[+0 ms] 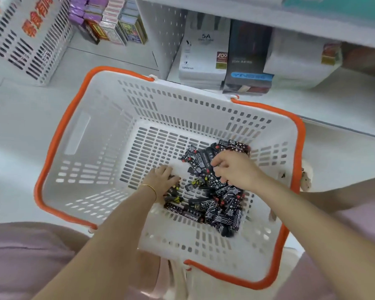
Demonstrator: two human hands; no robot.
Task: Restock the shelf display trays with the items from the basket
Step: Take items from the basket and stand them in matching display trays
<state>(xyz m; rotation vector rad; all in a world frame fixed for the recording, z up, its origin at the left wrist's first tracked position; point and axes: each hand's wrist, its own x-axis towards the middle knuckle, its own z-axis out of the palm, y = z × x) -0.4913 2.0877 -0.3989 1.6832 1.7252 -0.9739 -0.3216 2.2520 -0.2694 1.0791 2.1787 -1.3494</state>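
A white slotted basket [108, 135] with orange handles sits on the white floor below me. In its near right corner lies a heap of several small black packets [217, 204] printed with white and red patterns. Both my hands are down inside the basket on that heap. My left hand [164, 180], with a thin gold bangle on the wrist, has its fingers curled round some packets at the heap's left edge. My right hand [232, 167] has its fingers curled into the packets at the heap's far side.
A low white shelf [333, 100] behind the basket holds white and dark product boxes [206, 59]. Stacked purple and pink card boxes [108, 20] stand at the back left. A white slotted crate [30, 44] with red lettering leans at far left. My knees frame the bottom.
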